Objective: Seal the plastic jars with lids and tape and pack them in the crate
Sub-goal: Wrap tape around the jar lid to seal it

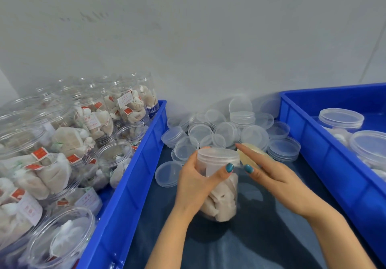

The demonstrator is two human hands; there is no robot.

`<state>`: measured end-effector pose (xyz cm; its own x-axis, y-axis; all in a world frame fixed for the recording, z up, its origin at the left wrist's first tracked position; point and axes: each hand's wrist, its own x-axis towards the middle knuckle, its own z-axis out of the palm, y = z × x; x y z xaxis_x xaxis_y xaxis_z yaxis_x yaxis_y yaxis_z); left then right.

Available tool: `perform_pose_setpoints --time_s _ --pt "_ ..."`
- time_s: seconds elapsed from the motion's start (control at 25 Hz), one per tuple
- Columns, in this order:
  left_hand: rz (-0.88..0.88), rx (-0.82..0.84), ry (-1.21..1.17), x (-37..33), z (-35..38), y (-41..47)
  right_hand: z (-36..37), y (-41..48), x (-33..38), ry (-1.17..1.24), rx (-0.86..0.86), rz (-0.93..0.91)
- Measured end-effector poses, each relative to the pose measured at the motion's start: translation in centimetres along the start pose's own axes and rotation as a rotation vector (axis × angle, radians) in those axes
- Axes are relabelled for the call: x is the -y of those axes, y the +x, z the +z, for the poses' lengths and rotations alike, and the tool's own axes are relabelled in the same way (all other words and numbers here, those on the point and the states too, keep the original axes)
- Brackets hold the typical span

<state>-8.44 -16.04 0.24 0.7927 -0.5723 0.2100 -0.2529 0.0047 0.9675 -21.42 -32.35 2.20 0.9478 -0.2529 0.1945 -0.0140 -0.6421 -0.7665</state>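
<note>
The left hand (196, 183) curls round the jar (223, 197), which stands upright with its lid (218, 156) on top, while the right hand (271, 174) seemingly pinches a tape roll (247, 158) just right of the lid.

A clear plastic jar (219, 187) packed with pale tea bags stands upright, with a translucent lid (218, 153) seated on its mouth. Just right of that lid is a yellowish disc, seemingly a tape roll (243, 156). Behind the jar lies a heap of loose lids (227, 130). To the jar's left, a blue crate (129, 174) holds open filled jars (87, 122). To its right, a second blue crate (309, 143) holds lidded jars (341, 118).
</note>
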Motion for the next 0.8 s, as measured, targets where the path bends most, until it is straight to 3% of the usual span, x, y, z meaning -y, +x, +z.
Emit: perform_pose_setpoints --time_s 0.12,0.24,0.52,0.8 --pt "-0.045 0.11 -0.171 -0.2 -0.7 -0.2 -0.3 0.0 0.3 -0.292 -0.178 0.0" --pt "-0.059 0.214 -0.274 0.0 -0.6 -0.2 -0.3 0.1 0.3 -0.284 -0.286 0.019" --pt "-0.051 0.369 -0.325 0.8 -0.4 -0.3 0.1 0.3 0.1 -0.223 -0.154 0.043" --pt "0.025 0.379 0.185 -0.1 -2.2 0.4 0.5 0.3 -0.7 -0.351 -0.147 -0.008"
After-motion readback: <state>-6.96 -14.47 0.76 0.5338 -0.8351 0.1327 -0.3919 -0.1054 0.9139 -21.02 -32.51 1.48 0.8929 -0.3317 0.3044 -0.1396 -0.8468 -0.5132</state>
